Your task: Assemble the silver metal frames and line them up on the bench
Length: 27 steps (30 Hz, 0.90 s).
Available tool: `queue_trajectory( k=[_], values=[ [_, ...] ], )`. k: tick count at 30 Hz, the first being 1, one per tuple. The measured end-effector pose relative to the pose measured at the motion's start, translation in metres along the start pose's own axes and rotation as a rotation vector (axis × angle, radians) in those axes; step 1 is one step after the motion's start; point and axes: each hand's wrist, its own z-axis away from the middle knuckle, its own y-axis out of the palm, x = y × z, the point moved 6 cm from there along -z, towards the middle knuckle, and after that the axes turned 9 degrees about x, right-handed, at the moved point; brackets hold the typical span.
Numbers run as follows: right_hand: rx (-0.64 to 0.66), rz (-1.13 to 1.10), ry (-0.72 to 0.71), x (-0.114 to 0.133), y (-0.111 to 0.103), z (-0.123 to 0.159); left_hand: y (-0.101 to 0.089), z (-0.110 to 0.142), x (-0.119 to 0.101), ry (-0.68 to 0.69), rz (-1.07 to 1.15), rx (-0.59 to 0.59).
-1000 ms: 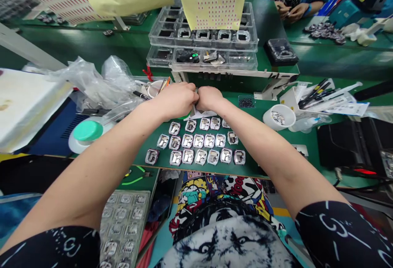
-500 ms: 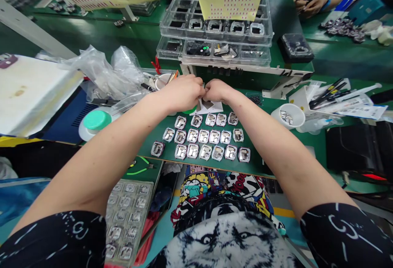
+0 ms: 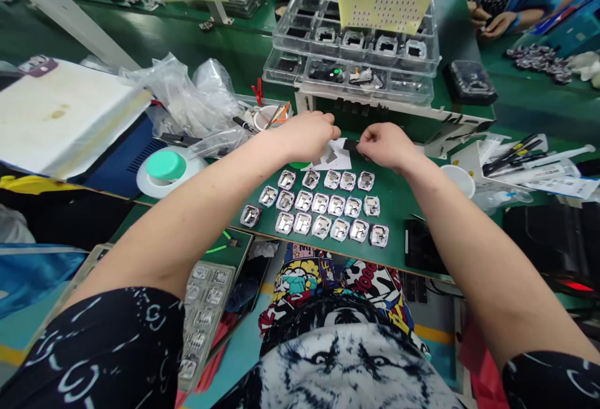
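My left hand [image 3: 313, 136] is over the left part of a white paper sheet [image 3: 343, 160], fingers curled together; what is between them, if anything, is hidden. Below its fingertips a small grey flat piece [image 3: 329, 156] lies on the paper. My right hand [image 3: 387, 145] is to the right of the sheet, thumb and fingers pinched on the edge of a small dark flat piece [image 3: 350, 144]. In front of both hands, several silvery watch cases [image 3: 320, 202] with parts inside lie in rough rows on the green table [image 3: 398, 209].
Clear stacked trays [image 3: 351, 74] stand on a raised shelf ahead. A green-capped bottle [image 3: 165, 165] and plastic bags [image 3: 197, 96] are on the left. A white cup [image 3: 458, 181] and a pen holder [image 3: 482, 159] stand right. Across the bench are another person's hands [image 3: 497, 24].
My hands, close together before, have moved apart, the right one going rightward. The dark piece now shows at its fingertips. The whole view has shifted somewhat.
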Motion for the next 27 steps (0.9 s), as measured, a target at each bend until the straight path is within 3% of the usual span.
queue_trajectory(
  k=[4,7,10,14,19,23,27],
  values=[
    [0.044,-0.201,-0.068,-0.013,-0.006,0.042,-0.014,0.023,-0.015,0.019,0.130,-0.182],
    [0.152,-0.488,-0.126,-0.007,-0.001,0.072,-0.017,0.057,-0.028,-0.015,0.412,-0.381],
    [0.214,-0.631,-0.177,0.010,0.008,0.096,0.005,0.089,-0.040,-0.106,0.908,-0.463],
    [0.218,-0.596,-0.267,0.038,0.018,0.115,0.047,0.115,-0.069,-0.141,1.542,-0.429],
    [0.246,-0.517,-0.353,0.064,0.033,0.121,0.071,0.141,-0.090,-0.177,1.840,-0.554],
    [0.137,-0.458,-0.369,0.054,0.028,0.136,0.083,0.186,-0.070,-0.322,1.955,-0.774],
    [0.003,-0.224,-0.314,0.011,0.015,0.163,0.099,0.275,-0.017,-0.539,1.913,-1.193]
  ],
)
